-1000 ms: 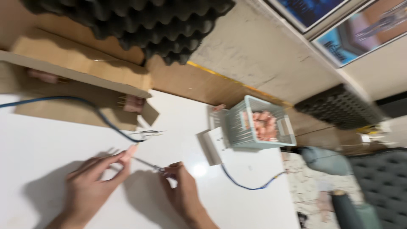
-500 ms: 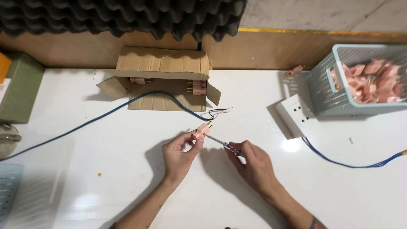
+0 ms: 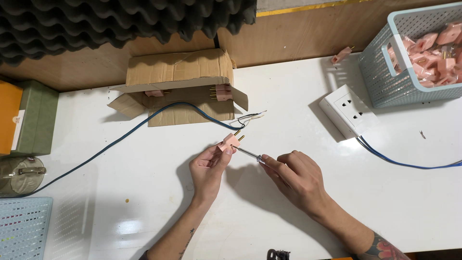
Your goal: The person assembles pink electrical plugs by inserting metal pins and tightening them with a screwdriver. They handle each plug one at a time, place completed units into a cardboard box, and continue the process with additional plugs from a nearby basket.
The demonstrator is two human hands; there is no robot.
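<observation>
We see the left hand with its fingers pinching a small pink plug, held just above the white tabletop with its two brass pins pointing up and away from the fingertips. The right hand has its fingers pressed together around the handle of a thin screwdriver, whose metal shaft runs from those fingers up to the plug, the tip touching its side. Just beyond the plug lies the stripped end of a blue cable, its loose wires fanning out near the pins. Farther behind the fingers sits an open cardboard box; well off to the right-hand side are a white socket block and a pale blue basket of pink plugs.
</observation>
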